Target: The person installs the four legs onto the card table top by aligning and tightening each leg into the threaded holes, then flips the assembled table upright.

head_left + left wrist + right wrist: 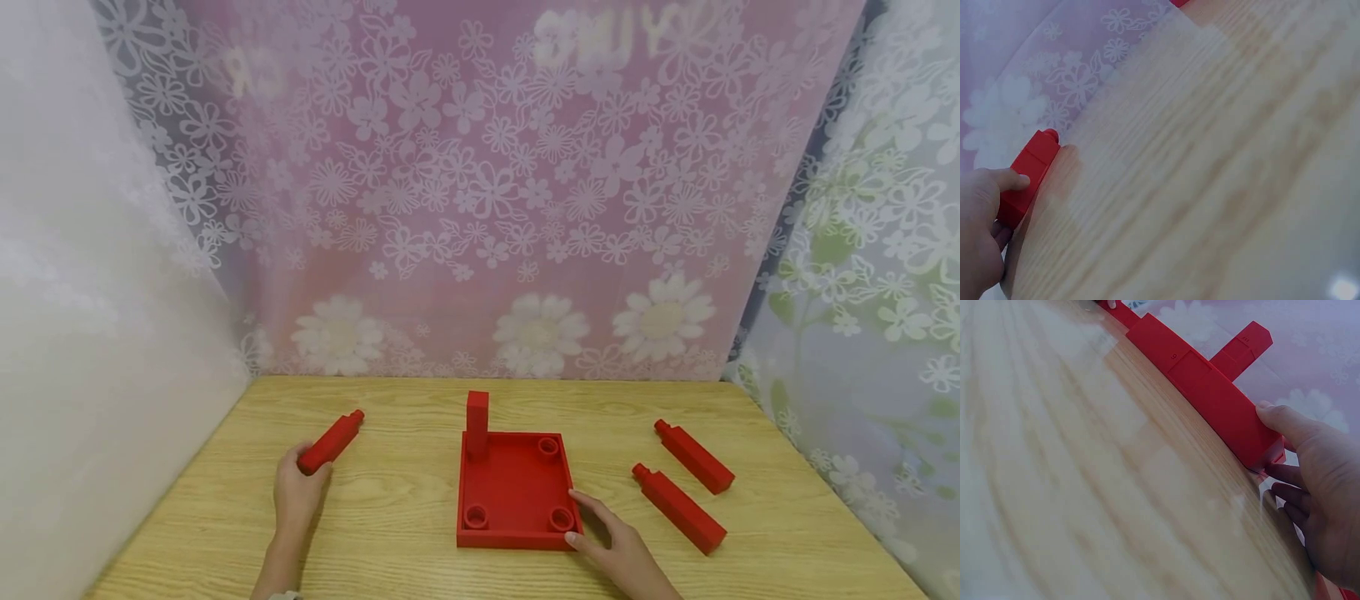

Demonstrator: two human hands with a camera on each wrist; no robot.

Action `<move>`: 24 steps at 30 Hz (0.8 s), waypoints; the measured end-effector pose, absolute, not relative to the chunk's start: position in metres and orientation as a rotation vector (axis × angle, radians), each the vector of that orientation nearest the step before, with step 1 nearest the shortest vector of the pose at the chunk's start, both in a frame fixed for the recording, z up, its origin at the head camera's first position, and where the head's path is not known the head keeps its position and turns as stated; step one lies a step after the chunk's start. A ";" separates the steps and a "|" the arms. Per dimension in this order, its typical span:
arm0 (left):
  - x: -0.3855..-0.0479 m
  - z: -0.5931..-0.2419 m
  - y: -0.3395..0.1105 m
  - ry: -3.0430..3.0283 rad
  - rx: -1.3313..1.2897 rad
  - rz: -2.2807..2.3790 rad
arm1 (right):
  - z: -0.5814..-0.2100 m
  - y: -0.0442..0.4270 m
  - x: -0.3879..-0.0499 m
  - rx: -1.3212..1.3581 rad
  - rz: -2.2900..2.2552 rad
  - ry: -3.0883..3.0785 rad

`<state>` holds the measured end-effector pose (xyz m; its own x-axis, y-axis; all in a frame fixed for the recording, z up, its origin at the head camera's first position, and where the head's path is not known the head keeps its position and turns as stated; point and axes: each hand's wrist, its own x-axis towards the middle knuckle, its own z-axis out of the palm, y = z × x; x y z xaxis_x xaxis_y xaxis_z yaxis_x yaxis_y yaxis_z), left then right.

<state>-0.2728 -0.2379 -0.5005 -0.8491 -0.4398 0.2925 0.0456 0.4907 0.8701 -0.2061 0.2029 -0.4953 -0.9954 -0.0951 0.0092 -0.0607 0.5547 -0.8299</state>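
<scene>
My left hand (296, 492) grips a red square-sided leg (332, 442) by its near end, its narrow round tip pointing away and to the right. Thumb and fingers sit on opposite sides of that leg in the left wrist view. A red square tabletop (517, 487) with a raised rim lies hollow side up at the middle of the table. Ring sockets show in three corners; at the far left corner a second leg (477, 421) stands upright. My right hand (618, 550) holds the near right corner, thumb on the front wall and fingers along the right side.
To the right, two more red legs lie slantwise on the wooden table: a farther leg (694, 457) and a nearer leg (678, 508). Flower-patterned cloth (487, 208) hangs behind the table, and more drapes enclose both sides.
</scene>
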 end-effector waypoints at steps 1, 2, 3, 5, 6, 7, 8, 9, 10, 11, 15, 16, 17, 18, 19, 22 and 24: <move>-0.273 -0.501 -0.238 -2.254 0.326 -1.319 | -0.495 0.203 -0.206 -0.138 -1.458 2.737; -0.273 -0.502 -0.237 -2.250 0.327 -1.306 | -0.495 0.203 -0.206 -0.140 -1.458 2.738; -0.273 -0.502 -0.237 -2.243 0.327 -1.291 | -0.495 0.203 -0.206 -0.144 -1.459 2.736; -0.273 -0.502 -0.236 -2.230 0.328 -1.259 | -0.494 0.203 -0.206 -0.151 -1.462 2.736; -0.273 -0.501 -0.235 -2.223 0.330 -1.244 | -0.494 0.203 -0.206 -0.154 -1.466 2.736; -0.273 -0.501 -0.234 -2.212 0.331 -1.232 | -0.494 0.203 -0.206 -0.159 -1.465 2.737; -0.273 -0.501 -0.234 -2.200 0.335 -1.221 | -0.494 0.203 -0.206 -0.162 -1.467 2.738; -0.273 -0.501 -0.233 -2.189 0.340 -1.211 | -0.495 0.203 -0.206 -0.164 -1.469 2.738; -0.273 -0.501 -0.232 -2.179 0.347 -1.203 | -0.495 0.203 -0.206 -0.164 -1.469 2.739; -0.273 -0.501 -0.231 -2.168 0.355 -1.198 | -0.495 0.203 -0.206 -0.166 -1.467 2.741; -0.272 -0.500 -0.229 -2.140 0.384 -1.197 | -0.497 0.202 -0.206 -0.168 -1.468 2.743; -0.272 -0.499 -0.228 -2.137 0.389 -1.198 | -0.497 0.202 -0.206 -0.169 -1.467 2.745; -0.271 -0.499 -0.227 -2.136 0.393 -1.200 | -0.498 0.202 -0.206 -0.173 -1.463 2.749; -0.271 -0.498 -0.226 -2.135 0.394 -1.204 | -0.498 0.203 -0.206 -0.175 -1.463 2.753; -0.271 -0.497 -0.225 -2.132 0.394 -1.210 | -0.498 0.203 -0.206 -0.178 -1.464 2.756; -0.271 -0.492 -0.221 -2.132 0.384 -1.224 | -0.499 0.203 -0.206 -0.186 -1.474 2.763; -0.271 -0.489 -0.218 -2.132 0.370 -1.231 | -0.500 0.204 -0.206 -0.189 -1.483 2.765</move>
<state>-0.2714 -0.2177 -0.4889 -0.7553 -0.5283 0.3878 0.0719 0.5213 0.8503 -0.2064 0.2035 -0.4997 -0.9928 -0.1051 0.0581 -0.1066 0.5476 -0.8299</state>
